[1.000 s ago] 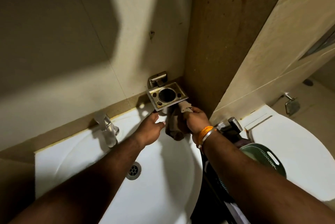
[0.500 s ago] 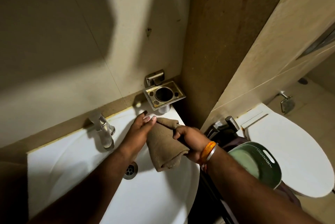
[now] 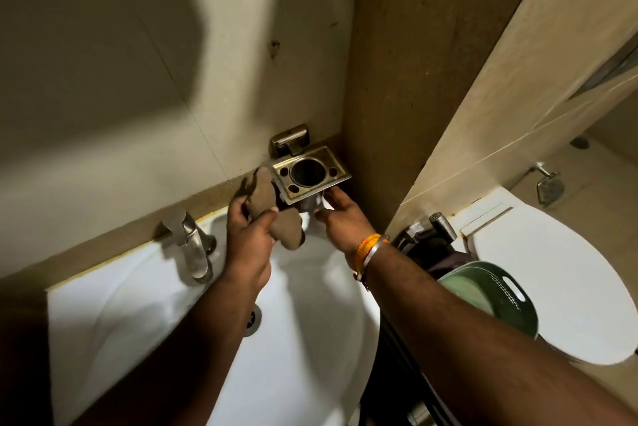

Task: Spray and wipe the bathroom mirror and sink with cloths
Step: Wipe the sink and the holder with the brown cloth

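The left hand (image 3: 247, 235) has its fingers and thumb curled round a crumpled brown cloth (image 3: 272, 209), bunching it against the left edge of the metal tumbler holder (image 3: 310, 172) fixed to the wall above the sink's back corner. The cloth sits at about 9 o'clock from the holder, touching it, with a lobe hanging down over the basin. The right hand (image 3: 343, 216) reaches under the holder from 5 o'clock, fingers loosely spread and touching the cup part below the plate (whether they actually clasp it cannot be told). An orange band and a metal bangle (image 3: 367, 251) circle that wrist. The white sink (image 3: 310, 339) lies below both arms, its tap (image 3: 191, 246) at 9 o'clock from the left hand. A green basket (image 3: 497, 294) and a white toilet (image 3: 559, 280) stand at 3 o'clock.
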